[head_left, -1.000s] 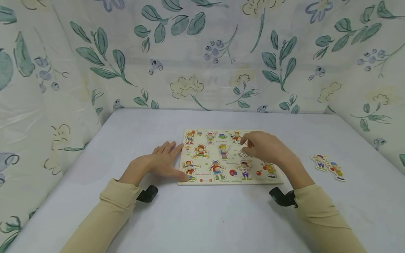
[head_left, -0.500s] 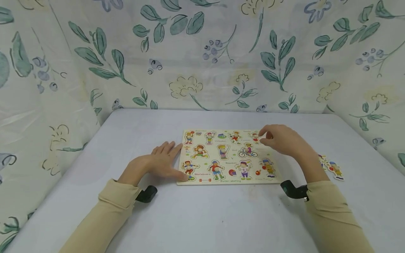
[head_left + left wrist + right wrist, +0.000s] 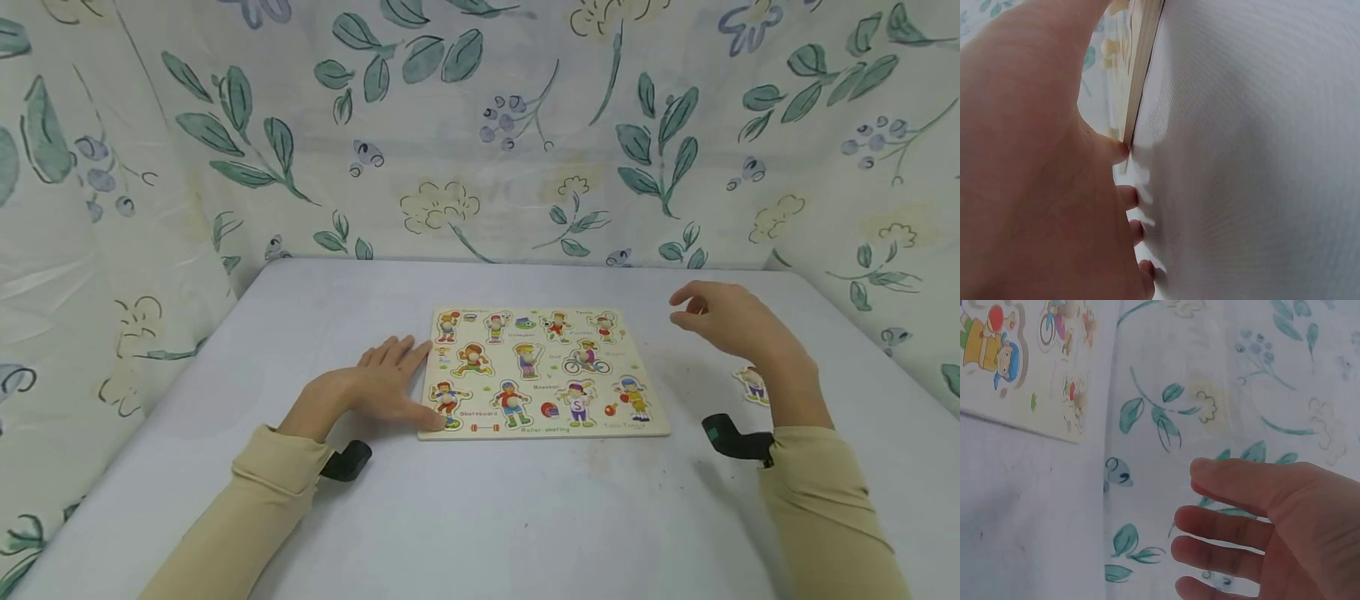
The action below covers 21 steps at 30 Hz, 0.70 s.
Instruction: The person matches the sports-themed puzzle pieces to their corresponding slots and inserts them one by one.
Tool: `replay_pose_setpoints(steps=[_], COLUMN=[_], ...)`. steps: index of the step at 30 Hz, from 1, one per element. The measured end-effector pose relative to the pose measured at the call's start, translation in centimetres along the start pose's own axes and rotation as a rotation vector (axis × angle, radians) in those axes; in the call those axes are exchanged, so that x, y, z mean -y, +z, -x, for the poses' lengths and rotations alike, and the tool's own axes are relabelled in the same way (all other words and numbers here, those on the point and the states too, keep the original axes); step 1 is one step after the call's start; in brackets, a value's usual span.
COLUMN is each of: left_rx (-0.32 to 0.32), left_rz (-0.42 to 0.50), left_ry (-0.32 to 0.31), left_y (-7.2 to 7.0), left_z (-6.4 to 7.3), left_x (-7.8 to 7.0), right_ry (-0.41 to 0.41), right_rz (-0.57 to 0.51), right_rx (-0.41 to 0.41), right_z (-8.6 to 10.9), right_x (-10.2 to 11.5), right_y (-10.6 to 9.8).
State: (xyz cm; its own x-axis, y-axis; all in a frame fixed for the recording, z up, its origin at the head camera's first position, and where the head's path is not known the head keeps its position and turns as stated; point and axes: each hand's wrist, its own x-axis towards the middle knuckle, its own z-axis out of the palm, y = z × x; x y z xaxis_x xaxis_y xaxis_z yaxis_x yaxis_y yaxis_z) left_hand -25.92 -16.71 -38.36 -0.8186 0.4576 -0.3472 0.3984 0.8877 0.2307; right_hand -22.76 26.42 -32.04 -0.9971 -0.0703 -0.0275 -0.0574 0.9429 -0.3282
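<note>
A wooden puzzle board [image 3: 555,392] with printed sports figures lies flat on the table. Its figure pieces sit on it in rows, some showing small pegs. My left hand [image 3: 382,392] rests at the board's left side, fingers spread, thumb over the near left corner and index finger touching the edge. In the left wrist view, the board's side edge [image 3: 1141,75] runs past the thumb. My right hand [image 3: 731,329] hovers beyond the board's right side, fingers loosely bent and holding nothing. Under the right wrist lies a loose figure piece [image 3: 752,386], partly covered by the forearm.
The white table [image 3: 480,517] reaches to a floral cloth [image 3: 480,167] hanging at the back and sides. Black wrist cameras [image 3: 348,461] are strapped at both wrists. In the right wrist view, the board's corner figure [image 3: 997,356] shows at upper left.
My right hand has lifted off the board's upper right part and moved right, now covering one of the two loose pieces. My left hand has stayed in place.
</note>
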Motion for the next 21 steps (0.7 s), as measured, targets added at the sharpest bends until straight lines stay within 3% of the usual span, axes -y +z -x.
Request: replay_pose_setpoints(steps=[13,21], left_rx=[-0.002,-0.001], left_rz=[0.006,0.010], left_ry=[0.003,0.003], left_y=[0.1,0.3], left_z=[0.0,0.0], left_x=[0.0,0.2], right_ry=[0.086,0.153], right_rz=[0.000,-0.010], right_rx=[0.039,0.134], right_z=[1.0,1.5], right_x=[-3.6,-6.0], right_y=[-0.8,-0.7])
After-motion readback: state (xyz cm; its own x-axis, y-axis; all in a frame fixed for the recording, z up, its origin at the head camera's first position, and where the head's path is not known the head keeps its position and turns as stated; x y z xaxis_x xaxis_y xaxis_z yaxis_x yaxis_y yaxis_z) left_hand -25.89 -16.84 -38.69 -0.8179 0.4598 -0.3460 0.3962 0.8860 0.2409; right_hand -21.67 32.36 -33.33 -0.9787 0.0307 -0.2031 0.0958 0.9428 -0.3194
